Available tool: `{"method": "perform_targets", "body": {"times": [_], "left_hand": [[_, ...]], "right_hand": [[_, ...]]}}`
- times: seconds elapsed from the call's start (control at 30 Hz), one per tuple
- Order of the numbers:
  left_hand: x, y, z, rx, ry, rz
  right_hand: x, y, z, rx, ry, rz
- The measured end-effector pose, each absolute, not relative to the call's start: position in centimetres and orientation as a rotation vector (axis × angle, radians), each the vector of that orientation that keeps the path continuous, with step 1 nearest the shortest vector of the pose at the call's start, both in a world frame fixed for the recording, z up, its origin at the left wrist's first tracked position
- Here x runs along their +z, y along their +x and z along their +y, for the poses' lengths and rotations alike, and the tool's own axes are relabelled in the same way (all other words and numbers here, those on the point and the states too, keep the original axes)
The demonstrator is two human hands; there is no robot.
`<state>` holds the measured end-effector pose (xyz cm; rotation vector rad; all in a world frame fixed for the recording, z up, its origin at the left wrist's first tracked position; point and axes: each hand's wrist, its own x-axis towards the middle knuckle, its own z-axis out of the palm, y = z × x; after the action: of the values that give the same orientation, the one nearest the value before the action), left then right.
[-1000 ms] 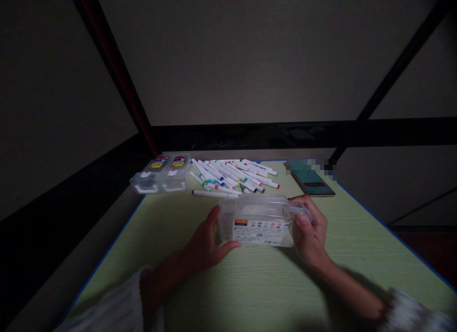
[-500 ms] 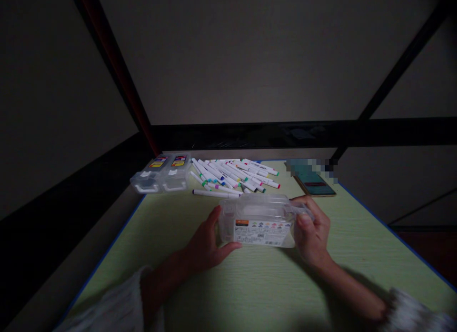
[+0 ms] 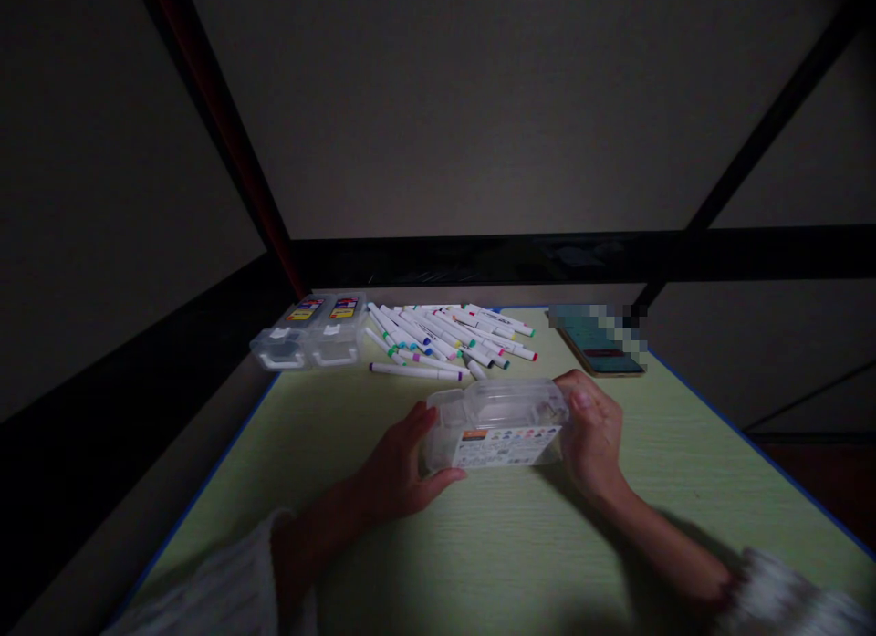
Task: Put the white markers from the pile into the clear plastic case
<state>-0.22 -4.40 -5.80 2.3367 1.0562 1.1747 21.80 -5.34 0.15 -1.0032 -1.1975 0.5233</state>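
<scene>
A clear plastic case (image 3: 516,403) with a printed white label on its near side is held between my two hands above the table. My left hand (image 3: 403,467) grips its left end, thumb along the lower front edge and fingers at the upper corner. At the other end, my right hand (image 3: 592,431) is closed around the right side, near the handle, which its fingers largely hide. Just beyond the case lies a loose pile of white markers (image 3: 438,335) with coloured ends.
Two more clear plastic cases (image 3: 335,335) with colourful labels lie side by side at the back left of the pale green table (image 3: 493,554). A phone (image 3: 599,344) rests at the back right. A wall stands behind the table.
The case has turned and tilted slightly between my hands, its label now slanting. My right hand has shifted a little left and up, and the handle seen before is now mostly covered.
</scene>
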Motion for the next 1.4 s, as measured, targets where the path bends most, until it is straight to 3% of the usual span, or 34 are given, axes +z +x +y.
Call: {"method": "perform_targets", "body": {"times": [0.7, 0.97, 1.4], "left_hand": [[-3.1, 0.4, -4.7, 1.175, 2.473, 0.945], [-1.9, 1.5, -5.0, 1.069, 2.274, 0.869], [1.4, 7.2, -4.0, 1.515, 2.057, 0.777]], "right_hand": [[-0.7, 21.8, -4.6, 0.614, -0.959, -1.116], [-0.3, 22.3, -4.6, 0.579, -1.010, -1.148], [0.3, 24.5, -3.6, 0.319, -1.057, -1.057]]}}
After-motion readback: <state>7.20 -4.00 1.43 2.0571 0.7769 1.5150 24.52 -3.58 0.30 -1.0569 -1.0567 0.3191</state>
